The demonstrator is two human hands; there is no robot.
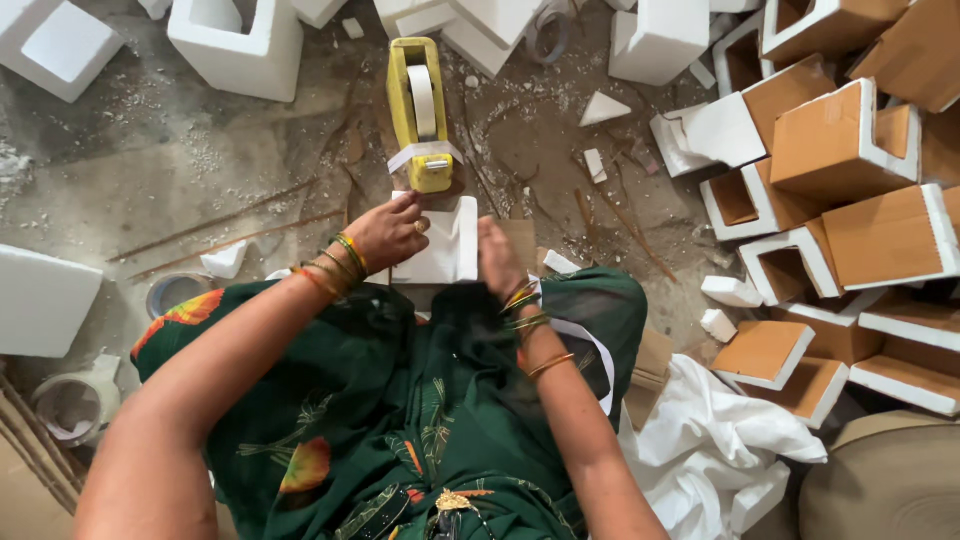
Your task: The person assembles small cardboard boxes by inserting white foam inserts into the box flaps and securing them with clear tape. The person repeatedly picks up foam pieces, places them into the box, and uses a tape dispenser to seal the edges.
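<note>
White foam piece half-hidden under hands

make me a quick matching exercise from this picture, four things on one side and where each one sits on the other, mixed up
Things:
1. yellow tape dispenser
2. white foam piece
3. stack of foam-and-cardboard corner pieces
4. crumpled white sheet

Places:
A. heaped at the right of the view
B. on the floor just beyond the hands
C. between the left hand and the right hand
D. lower right, beside the green garment

Pairs: 1-B, 2-C, 3-A, 4-D
</note>
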